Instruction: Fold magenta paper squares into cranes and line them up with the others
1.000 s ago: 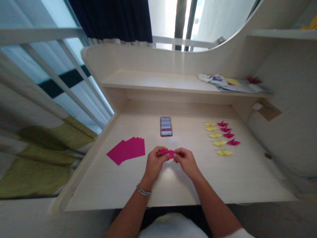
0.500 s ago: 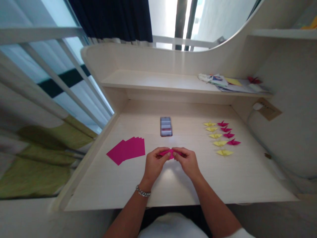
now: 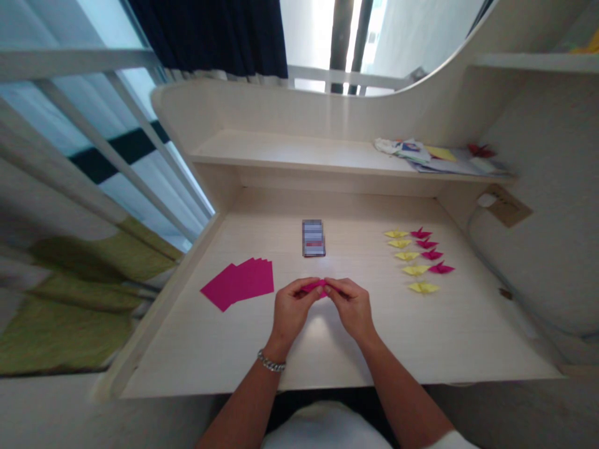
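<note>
Between my two hands is a small folded piece of pink paper, held just over the desk near its middle. My left hand pinches its left side, thumb and fingers closed. Gripping the right side is my right hand, its thumb close to the left one. The fingers cover most of the paper, so its exact folded shape is hidden. To the left lie several overlapping pink paper sheets. On the right sit a column of yellow paper cranes and a column of pink paper cranes.
A phone lies on the desk beyond my hands. Papers and a dark red folded paper piece rest on the raised shelf. A cable runs from the wall socket along the right side.
My right hand has shifted slightly left, closer to my left hand, and covers more of the folded paper's right side. The sheets, cranes and phone stay in place.
</note>
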### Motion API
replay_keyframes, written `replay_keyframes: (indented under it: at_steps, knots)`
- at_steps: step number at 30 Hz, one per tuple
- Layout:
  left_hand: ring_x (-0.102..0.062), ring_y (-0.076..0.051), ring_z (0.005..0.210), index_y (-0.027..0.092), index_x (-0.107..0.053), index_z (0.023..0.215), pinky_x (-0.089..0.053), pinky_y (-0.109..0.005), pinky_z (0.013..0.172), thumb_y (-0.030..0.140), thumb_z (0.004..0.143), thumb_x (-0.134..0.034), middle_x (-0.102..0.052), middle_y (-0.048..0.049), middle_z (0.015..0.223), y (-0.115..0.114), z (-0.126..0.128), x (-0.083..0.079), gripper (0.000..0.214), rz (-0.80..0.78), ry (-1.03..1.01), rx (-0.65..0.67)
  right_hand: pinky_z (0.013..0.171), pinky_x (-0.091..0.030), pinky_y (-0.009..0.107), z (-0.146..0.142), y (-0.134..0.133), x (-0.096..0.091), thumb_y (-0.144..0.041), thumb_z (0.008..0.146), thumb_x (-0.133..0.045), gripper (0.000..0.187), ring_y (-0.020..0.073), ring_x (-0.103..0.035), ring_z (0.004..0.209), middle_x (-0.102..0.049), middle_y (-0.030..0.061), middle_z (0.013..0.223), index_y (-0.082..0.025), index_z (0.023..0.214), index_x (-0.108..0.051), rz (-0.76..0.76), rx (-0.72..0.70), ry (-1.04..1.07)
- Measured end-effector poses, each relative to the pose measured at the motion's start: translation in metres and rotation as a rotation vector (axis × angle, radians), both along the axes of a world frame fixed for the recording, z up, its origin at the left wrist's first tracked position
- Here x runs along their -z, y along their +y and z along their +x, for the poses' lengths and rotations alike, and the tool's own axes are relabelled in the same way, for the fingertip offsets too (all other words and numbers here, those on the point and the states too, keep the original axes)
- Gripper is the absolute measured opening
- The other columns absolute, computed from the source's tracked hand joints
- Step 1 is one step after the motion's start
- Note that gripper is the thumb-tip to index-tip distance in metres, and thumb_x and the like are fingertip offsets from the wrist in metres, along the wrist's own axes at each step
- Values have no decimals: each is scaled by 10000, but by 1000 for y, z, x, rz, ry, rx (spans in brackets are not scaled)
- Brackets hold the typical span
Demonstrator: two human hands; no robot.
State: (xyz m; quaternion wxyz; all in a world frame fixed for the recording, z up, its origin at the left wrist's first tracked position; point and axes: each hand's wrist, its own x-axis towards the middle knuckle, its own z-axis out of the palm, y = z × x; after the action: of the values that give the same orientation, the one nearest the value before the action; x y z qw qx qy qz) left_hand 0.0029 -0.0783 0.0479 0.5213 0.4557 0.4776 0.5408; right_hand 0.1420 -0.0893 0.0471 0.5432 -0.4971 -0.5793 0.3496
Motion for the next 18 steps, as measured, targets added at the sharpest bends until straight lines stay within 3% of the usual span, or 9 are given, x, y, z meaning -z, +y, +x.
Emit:
replay_keyframes:
  at_steps: [11, 18]
  knots:
    - [-678, -173, 720, 142, -721, 847, -571, -297, 707, 254, 671, -757, -727, -64, 820, 1, -2, 3, 211, 32, 47, 11, 721, -501, 295, 2, 1, 0, -224, 800, -637, 119, 178, -645, 806, -703, 37, 867, -243, 862, -738, -4, -22, 20]
    - [-667, -157, 675, 149, -710, 799, -551, -255, 651, 250, 672, -756, -717, -46, 761, 1, -3, 5, 169, 31, 103, 53, 718, -506, 303, 8, 10, 8, -228, 715, -701, 125, 182, -645, 752, -704, 40, 806, -193, 835, -707, -183, -127, 173]
